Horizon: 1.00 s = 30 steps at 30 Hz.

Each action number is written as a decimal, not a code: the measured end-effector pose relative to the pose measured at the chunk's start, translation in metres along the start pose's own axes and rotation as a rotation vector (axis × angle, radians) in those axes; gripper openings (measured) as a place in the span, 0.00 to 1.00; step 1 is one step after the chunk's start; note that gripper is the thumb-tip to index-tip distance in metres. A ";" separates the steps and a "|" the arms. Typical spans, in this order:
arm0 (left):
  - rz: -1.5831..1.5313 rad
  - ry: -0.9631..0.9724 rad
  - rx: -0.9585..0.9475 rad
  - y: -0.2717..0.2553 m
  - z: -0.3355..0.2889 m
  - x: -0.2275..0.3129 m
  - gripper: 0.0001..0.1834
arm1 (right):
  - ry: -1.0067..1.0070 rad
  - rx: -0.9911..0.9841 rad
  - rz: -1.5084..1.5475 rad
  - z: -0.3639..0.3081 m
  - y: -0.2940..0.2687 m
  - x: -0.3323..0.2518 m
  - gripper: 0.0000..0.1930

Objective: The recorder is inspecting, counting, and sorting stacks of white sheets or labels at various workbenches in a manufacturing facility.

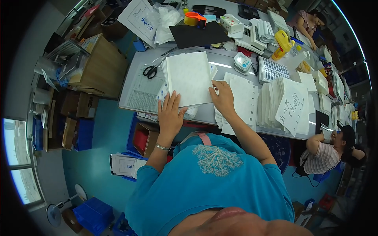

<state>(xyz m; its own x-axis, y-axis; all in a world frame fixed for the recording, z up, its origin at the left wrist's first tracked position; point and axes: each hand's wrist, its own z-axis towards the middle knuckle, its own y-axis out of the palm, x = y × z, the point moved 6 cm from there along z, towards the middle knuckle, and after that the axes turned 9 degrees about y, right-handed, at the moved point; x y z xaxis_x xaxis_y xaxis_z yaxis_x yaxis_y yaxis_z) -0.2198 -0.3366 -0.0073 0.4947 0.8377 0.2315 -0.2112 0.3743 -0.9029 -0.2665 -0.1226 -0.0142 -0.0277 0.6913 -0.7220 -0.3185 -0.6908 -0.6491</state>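
Note:
A stack of white paper sheets (189, 76) lies on the table straight in front of me. My left hand (169, 112) rests flat on its lower left corner, with the fingers stretched out and apart. At the right edge of the stack, my right hand (223, 96) is bent, its thumb and fingers closed on the paper's side. Printed sheets with tables (139, 90) lie under and left of the stack. Black-handled scissors (150, 71) sit just left of it. To the right of my right hand are more white sheets with small square marks (240, 98).
A fanned paper pile with handwriting (291, 104) lies farther right. Behind the stack are a black sheet (201, 34), an orange tape dispenser (195, 18) and a yellow bottle (282, 44). Two other people sit at the right. A wooden cabinet (100, 67) stands left.

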 end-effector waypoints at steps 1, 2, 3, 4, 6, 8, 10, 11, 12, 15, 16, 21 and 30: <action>-0.001 0.000 0.001 0.000 0.000 -0.002 0.28 | -0.001 0.000 -0.001 0.003 0.000 0.001 0.15; -0.007 0.003 -0.002 0.001 0.000 -0.004 0.27 | 0.135 -0.063 0.076 0.010 0.004 0.010 0.15; -0.018 0.016 -0.007 0.003 0.000 -0.005 0.27 | 0.278 -0.117 0.150 0.015 0.007 0.021 0.14; -0.022 0.024 -0.009 0.003 0.000 -0.006 0.27 | 0.284 -0.110 0.149 0.022 0.007 0.025 0.14; -0.030 0.022 0.004 0.004 0.000 -0.008 0.26 | 0.430 -0.270 0.237 0.033 0.016 0.038 0.12; -0.032 0.040 0.007 0.004 0.001 -0.009 0.27 | 0.404 -0.264 0.156 0.042 0.014 0.040 0.12; -0.029 0.043 0.005 0.006 -0.001 -0.011 0.27 | 0.378 -0.274 0.077 0.041 0.011 0.027 0.11; -0.026 0.038 0.011 0.004 -0.003 -0.011 0.27 | 0.319 -0.236 -0.054 0.039 0.003 0.011 0.10; -0.016 0.037 0.019 0.003 -0.003 -0.013 0.27 | 0.255 -0.193 -0.178 0.037 -0.001 -0.002 0.09; -0.013 0.028 0.023 0.002 -0.004 -0.010 0.26 | -0.142 0.097 -0.446 0.025 -0.004 -0.033 0.09; 0.001 0.033 0.016 0.003 -0.004 -0.010 0.26 | -0.136 0.100 -0.430 0.024 -0.003 -0.033 0.09; 0.012 0.051 0.018 0.004 0.000 -0.003 0.26 | -0.069 0.052 -0.531 0.027 -0.004 -0.023 0.09; 0.011 0.073 0.034 0.012 -0.003 -0.005 0.26 | 0.360 -0.199 -0.233 0.045 -0.004 0.011 0.10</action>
<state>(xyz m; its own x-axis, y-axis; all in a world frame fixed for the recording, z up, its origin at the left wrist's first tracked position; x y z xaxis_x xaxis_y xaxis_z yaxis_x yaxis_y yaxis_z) -0.2226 -0.3375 -0.0205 0.5522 0.8109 0.1937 -0.2449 0.3799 -0.8920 -0.3084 -0.1026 -0.0093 0.3643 0.7398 -0.5657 -0.0889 -0.5770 -0.8119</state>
